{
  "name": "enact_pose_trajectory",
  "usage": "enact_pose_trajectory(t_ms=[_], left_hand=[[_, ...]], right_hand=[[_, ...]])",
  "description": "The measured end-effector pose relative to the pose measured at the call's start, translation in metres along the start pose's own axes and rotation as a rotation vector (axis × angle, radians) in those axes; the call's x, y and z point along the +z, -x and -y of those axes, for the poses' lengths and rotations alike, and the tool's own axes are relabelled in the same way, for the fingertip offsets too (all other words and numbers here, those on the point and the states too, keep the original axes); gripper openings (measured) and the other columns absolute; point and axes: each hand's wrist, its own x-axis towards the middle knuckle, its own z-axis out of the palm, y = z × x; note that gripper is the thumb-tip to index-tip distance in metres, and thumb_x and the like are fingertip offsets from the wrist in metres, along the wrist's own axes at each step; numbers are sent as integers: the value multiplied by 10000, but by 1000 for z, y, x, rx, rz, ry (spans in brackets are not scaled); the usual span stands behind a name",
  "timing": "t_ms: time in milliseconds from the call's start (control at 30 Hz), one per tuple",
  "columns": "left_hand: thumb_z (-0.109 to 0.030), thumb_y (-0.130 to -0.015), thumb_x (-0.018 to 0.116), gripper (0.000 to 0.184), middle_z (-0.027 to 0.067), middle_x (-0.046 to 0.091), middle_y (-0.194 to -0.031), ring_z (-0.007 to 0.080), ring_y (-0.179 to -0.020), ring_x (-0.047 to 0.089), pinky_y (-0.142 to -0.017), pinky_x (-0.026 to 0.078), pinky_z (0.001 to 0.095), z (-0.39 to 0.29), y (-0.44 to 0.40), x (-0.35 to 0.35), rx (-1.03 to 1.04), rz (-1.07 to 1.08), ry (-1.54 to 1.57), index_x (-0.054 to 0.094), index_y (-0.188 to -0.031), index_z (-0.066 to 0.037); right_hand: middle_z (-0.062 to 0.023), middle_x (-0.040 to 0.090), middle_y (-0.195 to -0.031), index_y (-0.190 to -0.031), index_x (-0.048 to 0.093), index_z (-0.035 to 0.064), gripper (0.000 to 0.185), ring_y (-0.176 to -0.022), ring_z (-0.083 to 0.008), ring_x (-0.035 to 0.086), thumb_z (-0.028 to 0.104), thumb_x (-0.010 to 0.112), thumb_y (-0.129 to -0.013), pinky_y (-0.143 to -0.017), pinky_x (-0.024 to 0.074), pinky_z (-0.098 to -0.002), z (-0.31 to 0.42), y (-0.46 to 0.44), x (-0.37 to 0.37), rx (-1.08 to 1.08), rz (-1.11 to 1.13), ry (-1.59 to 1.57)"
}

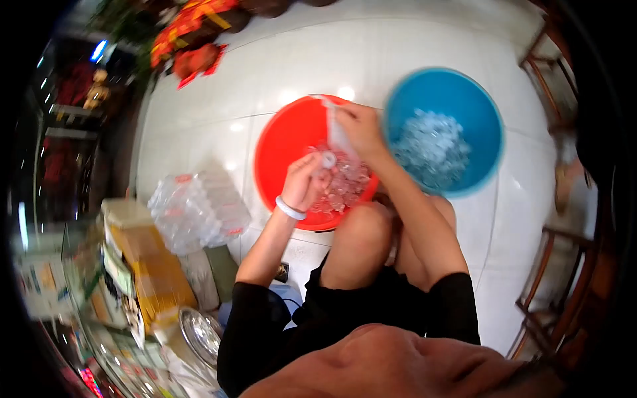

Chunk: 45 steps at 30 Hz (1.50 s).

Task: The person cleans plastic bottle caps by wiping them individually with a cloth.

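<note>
Above the red basin [273,149], my left hand [306,182] is closed on a small round whitish piece [328,160] with a darker centre. A pale band circles that wrist. My right hand [360,131] pinches a thin whitish strip [337,129] that hangs down over the basin; blur hides whether it is plastic or cloth. Many small clear pieces [350,180] lie in the red basin, partly behind my left hand. To the right stands a blue basin [411,89] with a heap of similar clear pieces [432,142] in it.
Clear plastic packs [199,209] lie on the tiled floor at left, beside a taped cardboard box [149,272] and a shiny metal dish [200,335]. Wooden chairs [554,292] stand along the right. Red and gold wrapped items [192,26] sit at the back left.
</note>
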Motion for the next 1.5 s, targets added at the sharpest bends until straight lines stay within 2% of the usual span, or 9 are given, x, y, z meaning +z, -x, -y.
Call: enact_pose_trajectory(t_ms=[67,267,333,400,600,1133,1200,1233,1500], left_hand=[[-60,-756,578,172,129,615,-755,263,-669,596,-578,466,318,25,-15,-7,587,-135,-1336,565,-905,25],[-25,-746,583,195,80,591,-731,125,-596,545,-529,424,269,64,-54,30,674,386,-1207,558,-935,10],[-55,-767,573,184,84,580,-779,129,-589,523,-516,412,266,74,-71,65,237,358,-1196,550,-936,12],[-118,-805,547,211,84,560,-789,108,-560,477,-486,392,251,90,-105,81,338,489,-1182,535,-983,-5],[-299,-860,475,291,82,526,-733,82,-490,369,-424,308,195,112,-141,118,-567,353,-218,500,-960,-27],[-335,-862,460,316,55,502,-663,106,-455,368,-401,292,220,72,-77,128,-550,361,-134,518,-846,-25],[-297,-865,457,259,30,460,-594,107,-438,363,-393,288,213,48,-36,153,-444,-370,112,517,-874,-45],[-263,-865,451,212,16,440,-572,99,-432,362,-387,283,207,61,-46,66,-444,256,126,515,-889,-63],[-320,-885,415,349,104,529,-710,66,-441,326,-381,268,184,-27,24,46,89,-117,90,490,-839,17]], right_hand=[[-87,330,-451,-560,475,-18,240,-428,-101,320,147,524,-727,-403,296,-311,-16,-4,5,-63,-3,-10],[-193,445,-503,-542,470,-22,193,-443,-332,456,96,530,-683,-424,359,-380,17,5,3,-186,-87,57],[-94,387,-461,-586,474,-38,188,-414,-123,370,75,540,-722,-411,320,-281,27,12,-1,-212,-79,-6],[-106,411,-473,-593,482,-37,180,-419,-142,395,76,539,-720,-418,328,-286,31,15,-4,-199,-86,-1],[-135,502,-527,-618,527,-26,142,-470,-218,496,80,535,-712,-452,368,-317,27,11,-14,-169,-105,30],[-118,485,-515,-662,537,-39,180,-484,-127,446,121,540,-746,-479,376,-302,29,6,-31,-59,-70,-11],[-46,495,-526,-730,580,-43,189,-518,-74,425,142,554,-761,-468,367,-261,17,1,-25,-64,-96,-115],[-32,480,-529,-731,586,-37,184,-524,-59,417,143,562,-759,-462,358,-244,20,0,-29,-48,-82,-93],[9,538,-601,-778,614,-41,175,-563,-46,454,123,552,-771,-497,368,-207,32,8,-28,29,1,-75]])
